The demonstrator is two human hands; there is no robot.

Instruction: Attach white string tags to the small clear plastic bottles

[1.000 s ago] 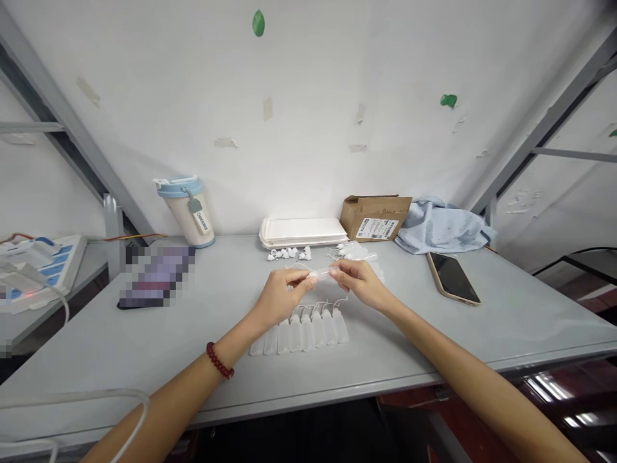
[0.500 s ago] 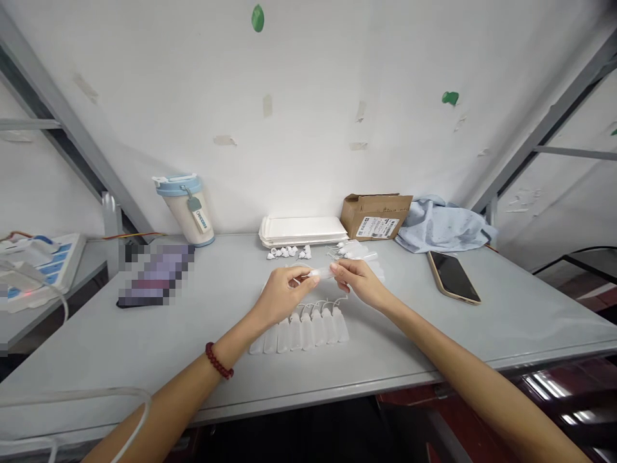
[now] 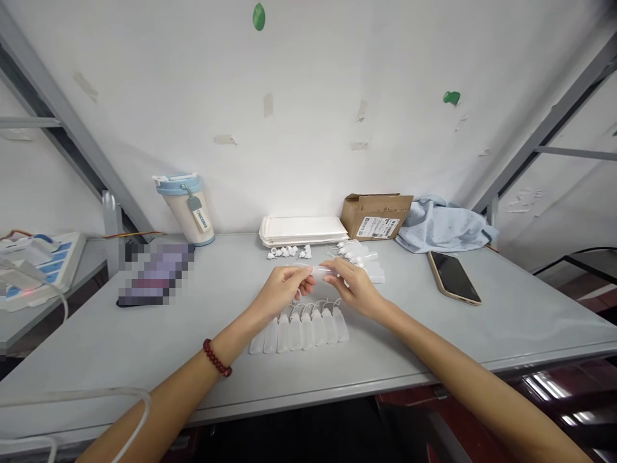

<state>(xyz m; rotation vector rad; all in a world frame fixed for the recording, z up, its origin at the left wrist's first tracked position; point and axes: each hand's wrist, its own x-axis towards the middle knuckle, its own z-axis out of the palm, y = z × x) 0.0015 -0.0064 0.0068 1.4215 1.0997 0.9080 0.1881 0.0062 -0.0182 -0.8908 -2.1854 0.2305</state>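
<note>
Between my hands, above the desk, is a small translucent plastic bottle point(image 3: 322, 270) lying sideways. My left hand point(image 3: 285, 288) pinches its left end, with the neck hidden behind the fingers. The right end is gripped by my right hand point(image 3: 354, 283). Below them a row of several like bottles point(image 3: 307, 329) lies on the desk, thin white tubes at their tops. Behind my right hand lie more bottles point(image 3: 371, 267) with white caps. A cluster of small white caps point(image 3: 289, 252) sits farther back.
A white stack of flat packs point(image 3: 303, 228), a cardboard box point(image 3: 378, 215) and a light blue cloth point(image 3: 438, 225) stand along the wall. On the right lies a phone point(image 3: 454, 276); a tumbler point(image 3: 186, 209) stands left. A white cable point(image 3: 139, 411) crosses the lower left.
My hands have shifted their hold on the bottle. The right fingers now reach farther over it, and the left fingers have curled underneath.
</note>
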